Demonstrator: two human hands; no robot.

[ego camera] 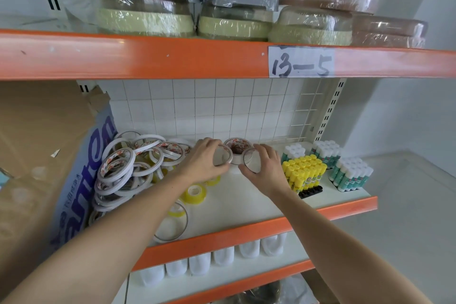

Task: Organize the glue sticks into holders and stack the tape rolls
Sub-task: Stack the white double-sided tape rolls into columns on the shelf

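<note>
Left hand [206, 159] grips a thin white tape ring [223, 155] tilted on edge; right hand [265, 165] holds a clear-wrapped ring [250, 159], beside the upright white tape stack [237, 149]

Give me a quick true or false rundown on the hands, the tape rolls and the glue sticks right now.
1. The left hand holds a white tape roll. True.
2. The right hand holds nothing. False: it grips a tape roll too.
3. The yellow-capped glue sticks stand upright in a black holder. True.
4. The loose pile of tape rolls lies right of the glue sticks. False: it lies left, beside the cardboard box.
5. The shelf label reads 13-5. True.
</note>
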